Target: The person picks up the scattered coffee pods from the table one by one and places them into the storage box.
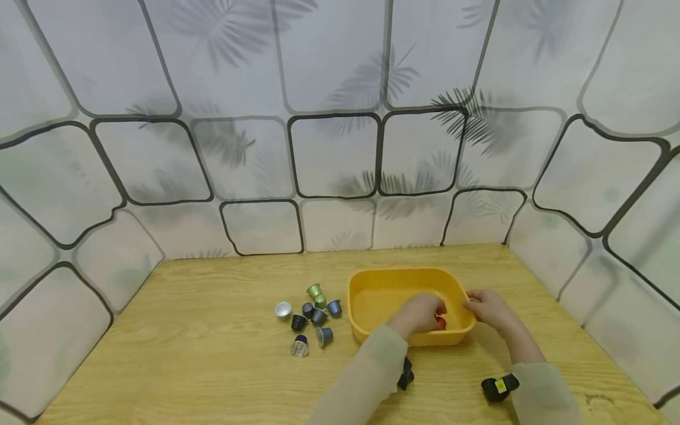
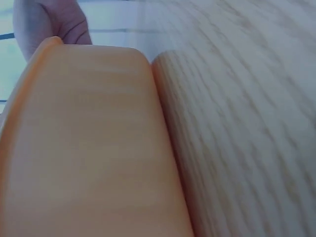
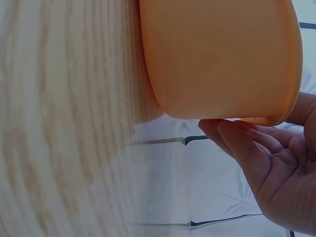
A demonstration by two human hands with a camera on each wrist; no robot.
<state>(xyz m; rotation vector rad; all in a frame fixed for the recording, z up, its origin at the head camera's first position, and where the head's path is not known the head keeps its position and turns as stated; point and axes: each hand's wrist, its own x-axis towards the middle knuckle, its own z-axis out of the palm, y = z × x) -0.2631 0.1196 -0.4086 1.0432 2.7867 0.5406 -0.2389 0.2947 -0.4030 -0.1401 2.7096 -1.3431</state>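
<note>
A yellow plastic tub [image 1: 372, 337] stands on the wooden table. My left hand [image 1: 419, 313] reaches down inside its right part, fingers bent. Just under those fingertips is a small red item [image 1: 441, 323], probably a capsule; whether the fingers pinch it is hidden. At the tub's right end, my right hand [image 1: 491, 307] grips the rim; the right wrist view shows that hand [image 3: 271, 163] with fingers against the outer wall. The left wrist view is mostly filled by the tub's outer side [image 2: 94, 138].
Left of the tub lie several coffee capsules: green [image 1: 314, 290], blue [image 1: 334, 307], grey-blue [image 1: 324, 336], black [image 1: 298, 322], a white one [image 1: 283, 310] and a clear one with a dark purple end [image 1: 300, 347]. Patterned curtains [image 1: 340, 153] enclose the wooden table [image 1: 212, 342].
</note>
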